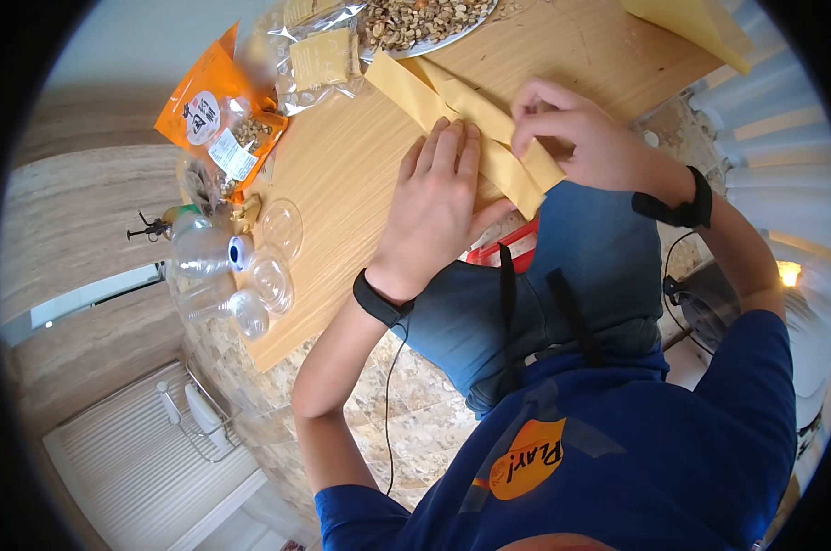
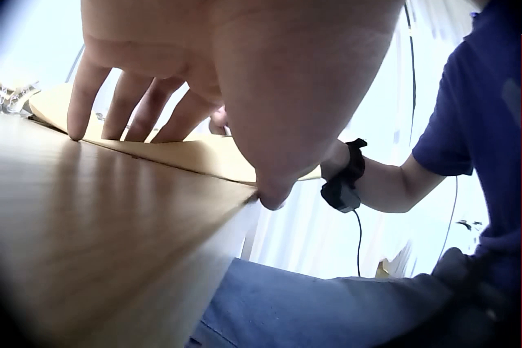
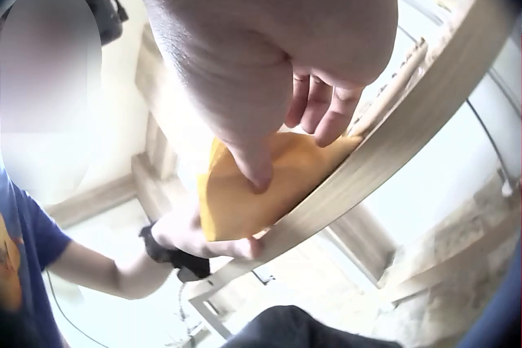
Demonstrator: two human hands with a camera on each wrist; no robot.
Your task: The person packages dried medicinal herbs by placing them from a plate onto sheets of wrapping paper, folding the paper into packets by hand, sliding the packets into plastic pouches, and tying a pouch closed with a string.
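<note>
left hand has straight fingers pressed on the yellow paper at the table edge. right wrist view gets right hand's thumb on it, fingers bent, can't tell if pinching. head view clearly shows dried bits in the orange bag and plate.

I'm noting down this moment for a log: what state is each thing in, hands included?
Yellow paper: folded, creased
Left hand: fingers extended, pressing the paper
Right hand: fingers bent, gripping the paper
Plate: heaped with dried pieces
Orange packet: part-filled; open or sealed, cannot tell
Clear bag: holding a yellowish packet
Clear plastic containers: look empty
Second yellow paper: untouched
</note>
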